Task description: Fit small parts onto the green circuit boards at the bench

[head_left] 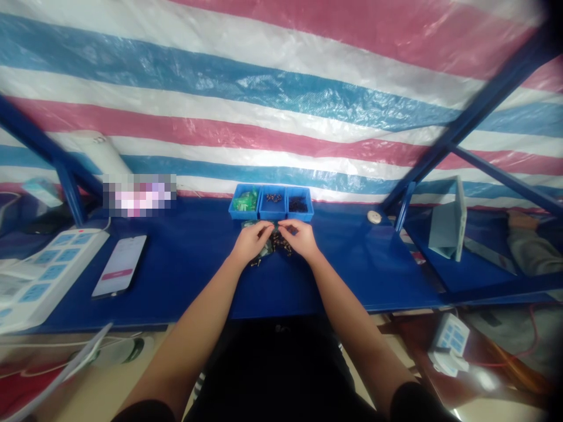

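Nearest the camera, two bare forearms were stretched forward over dark clothing, and a white power strip [450, 341] was seen low on the right, below the bench edge. The work surface was a blue bench top [185, 275], framed by blue metal struts [479, 105]. On its left part a second white power strip [41, 275] was laid, and just beside it a smartphone [119, 266] lay face up, its screen lit white with a pink bar; the writing on it was too small to be read. At the middle of the bench the left hand [250, 240] and the right hand [302, 237] were brought together, fingertips nearly touching, each drawn into a pinch over a pile of small dark screws [278, 245]; whether anything was gripped could not be told. A few loose screws [255, 264] were scattered just beside the left wrist. Just behind the hands three small blue bins [259, 215] were set in a row: green pieces [244, 201] in the left one, dark small parts in the other two. Farther right a white round object [373, 216] rested on the bench, and beyond a strut a grey tablet stand [449, 221] and another person's sleeve [533, 253] were seen. The back was closed off by a red, white and blue striped tarpaulin [281, 88].
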A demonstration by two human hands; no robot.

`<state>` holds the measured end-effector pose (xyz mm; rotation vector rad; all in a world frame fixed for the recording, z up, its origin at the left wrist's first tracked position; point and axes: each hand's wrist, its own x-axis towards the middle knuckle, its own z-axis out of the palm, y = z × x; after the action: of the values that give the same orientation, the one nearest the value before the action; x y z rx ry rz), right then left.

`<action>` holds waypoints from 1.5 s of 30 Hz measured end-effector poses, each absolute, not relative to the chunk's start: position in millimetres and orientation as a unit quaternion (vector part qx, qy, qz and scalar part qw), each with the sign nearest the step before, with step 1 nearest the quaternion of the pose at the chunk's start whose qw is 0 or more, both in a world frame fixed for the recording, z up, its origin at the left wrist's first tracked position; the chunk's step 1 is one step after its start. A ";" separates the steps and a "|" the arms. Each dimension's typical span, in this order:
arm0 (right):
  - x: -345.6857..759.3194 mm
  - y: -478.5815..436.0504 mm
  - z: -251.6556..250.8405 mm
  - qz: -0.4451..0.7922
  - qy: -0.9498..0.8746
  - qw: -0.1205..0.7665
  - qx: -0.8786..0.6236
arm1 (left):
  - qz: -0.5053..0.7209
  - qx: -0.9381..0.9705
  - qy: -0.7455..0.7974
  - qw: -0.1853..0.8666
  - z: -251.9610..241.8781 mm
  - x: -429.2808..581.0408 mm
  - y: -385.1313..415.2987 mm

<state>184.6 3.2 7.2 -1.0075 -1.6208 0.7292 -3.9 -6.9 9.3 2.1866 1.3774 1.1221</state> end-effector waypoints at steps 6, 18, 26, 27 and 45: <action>191.1 12.1 4.9 0.365 -0.577 0.565 -0.463 | 0.382 0.763 0.500 0.148 11.0 -4.4 -8.7; 202.7 25.2 0.6 0.414 -0.493 0.614 -0.456 | 0.390 0.764 0.495 0.140 10.0 -4.5 -7.7; 233.8 25.5 10.5 0.378 -0.596 0.493 -0.509 | 0.390 0.760 0.500 0.141 8.6 -4.9 -7.5; 243.0 24.8 13.5 0.391 -0.631 0.447 -0.500 | 0.392 0.759 0.501 0.142 8.7 -4.8 -7.7; 233.0 18.0 8.3 0.376 -0.697 0.417 -0.446 | 0.385 0.770 0.483 0.161 6.6 -4.1 -8.1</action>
<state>233.0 18.0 8.3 -1.1194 -1.7479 0.9441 -4.1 -8.1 6.6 2.1973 1.3779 1.1005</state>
